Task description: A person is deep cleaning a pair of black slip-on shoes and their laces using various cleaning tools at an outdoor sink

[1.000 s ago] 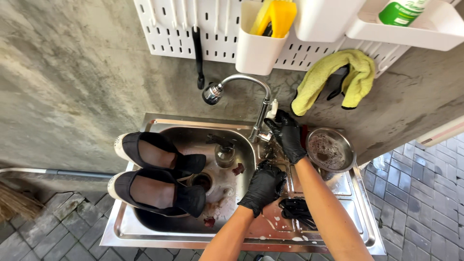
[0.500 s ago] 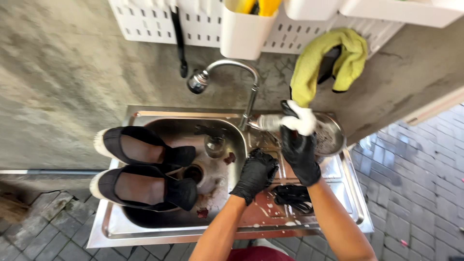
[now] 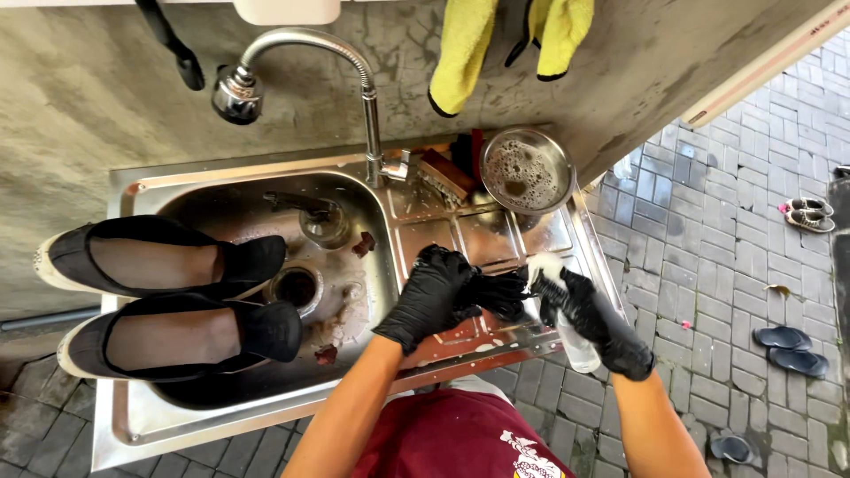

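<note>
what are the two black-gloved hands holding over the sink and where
The right hand grips a small clear plastic bottle around its upper part; the left hand clutches a dark crumpled thing.

Both hands are covered by black gloves; the forearms are bare. The left hand (image 3: 431, 296) is held palm-down with fingers curled, knuckles uppermost, the wrist bent slightly. The right hand (image 3: 591, 317) is closed in a fist-like grip, its thumb turned toward the left. The two hands are brought close together, fingertips almost meeting.
</note>
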